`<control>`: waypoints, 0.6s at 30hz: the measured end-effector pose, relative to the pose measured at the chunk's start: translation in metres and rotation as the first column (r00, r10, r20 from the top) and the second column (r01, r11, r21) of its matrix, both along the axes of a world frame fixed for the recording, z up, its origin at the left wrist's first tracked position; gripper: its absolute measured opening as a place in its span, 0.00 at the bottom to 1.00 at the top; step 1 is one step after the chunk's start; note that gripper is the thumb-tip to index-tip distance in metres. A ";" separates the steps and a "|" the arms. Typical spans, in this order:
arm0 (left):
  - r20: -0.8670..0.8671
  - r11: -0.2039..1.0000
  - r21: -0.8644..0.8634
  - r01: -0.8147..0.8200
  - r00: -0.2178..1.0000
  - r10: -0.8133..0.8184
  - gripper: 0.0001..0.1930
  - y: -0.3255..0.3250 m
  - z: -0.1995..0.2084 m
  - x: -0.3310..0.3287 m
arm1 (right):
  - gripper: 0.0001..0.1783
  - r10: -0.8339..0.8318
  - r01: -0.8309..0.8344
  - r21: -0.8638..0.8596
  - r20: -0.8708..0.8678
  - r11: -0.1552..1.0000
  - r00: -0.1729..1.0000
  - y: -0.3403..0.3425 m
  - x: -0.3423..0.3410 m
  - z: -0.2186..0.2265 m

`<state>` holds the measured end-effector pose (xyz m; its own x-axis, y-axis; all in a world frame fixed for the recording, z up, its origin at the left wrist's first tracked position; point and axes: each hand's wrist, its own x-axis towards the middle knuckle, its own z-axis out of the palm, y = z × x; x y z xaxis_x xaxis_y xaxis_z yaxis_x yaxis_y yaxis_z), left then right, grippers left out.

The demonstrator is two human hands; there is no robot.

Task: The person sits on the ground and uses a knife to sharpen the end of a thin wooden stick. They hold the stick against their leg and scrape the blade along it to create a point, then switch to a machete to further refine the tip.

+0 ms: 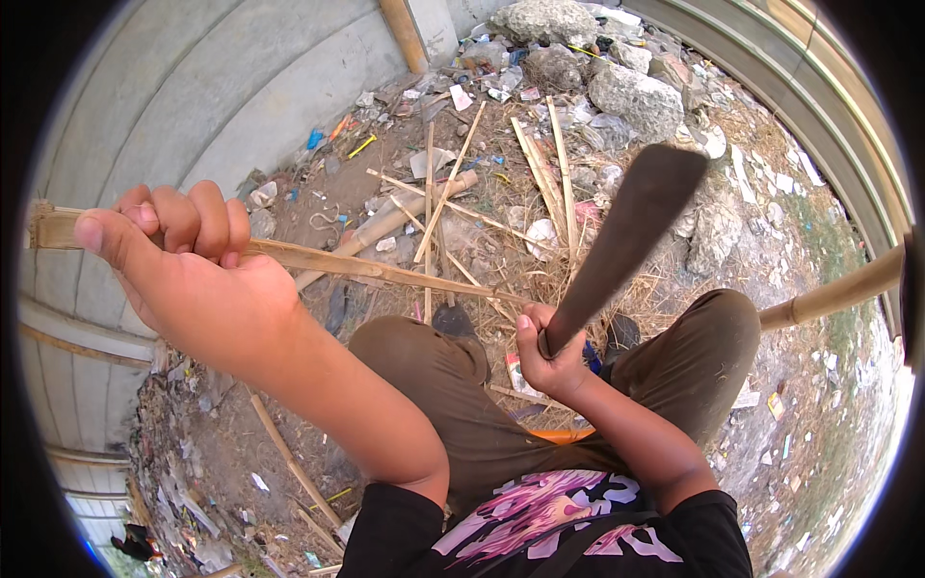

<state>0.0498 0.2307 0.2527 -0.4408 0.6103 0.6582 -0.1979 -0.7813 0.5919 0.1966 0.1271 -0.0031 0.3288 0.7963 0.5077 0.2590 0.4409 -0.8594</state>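
Note:
My left hand (pixel 198 255) is raised at the left, its fingers wrapped round a long split bamboo strip (pixel 376 270). The strip slants from the far left down toward the middle, and its thin end comes close to my right hand (pixel 554 361). That hand is closed round the handle of a machete (pixel 626 236), whose broad dark blade points up and to the right. The handle is mostly hidden in my fist. Whether the strip's end touches my right hand I cannot tell. Below, several cut bamboo strips (pixel 448 183) lie crossed on the ground.
A thick bamboo pole (pixel 385 220) lies beyond my knees, and another pole (pixel 833 289) juts in from the right. Large rocks (pixel 636 101) and scattered litter cover the far ground. A grey concrete wall (pixel 222 87) curves along the left. My bent knees (pixel 713 332) are below my hands.

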 end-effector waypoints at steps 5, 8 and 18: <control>-0.012 0.996 -0.051 -0.069 0.998 0.068 0.26 -0.008 0.006 0.016 | 0.23 0.042 0.104 -0.889 0.137 0.446 0.990 -0.025 -0.004 -0.119; -0.017 0.999 -0.018 0.043 0.999 -0.043 0.26 0.004 0.003 0.004 | 0.17 0.034 -0.245 -0.953 -0.243 0.180 0.969 -0.011 0.011 -0.073; -0.028 0.995 0.016 0.097 0.995 -0.097 0.24 0.004 0.005 0.027 | 0.16 -0.254 -0.700 -0.622 -0.783 0.351 0.568 -0.006 0.031 -0.002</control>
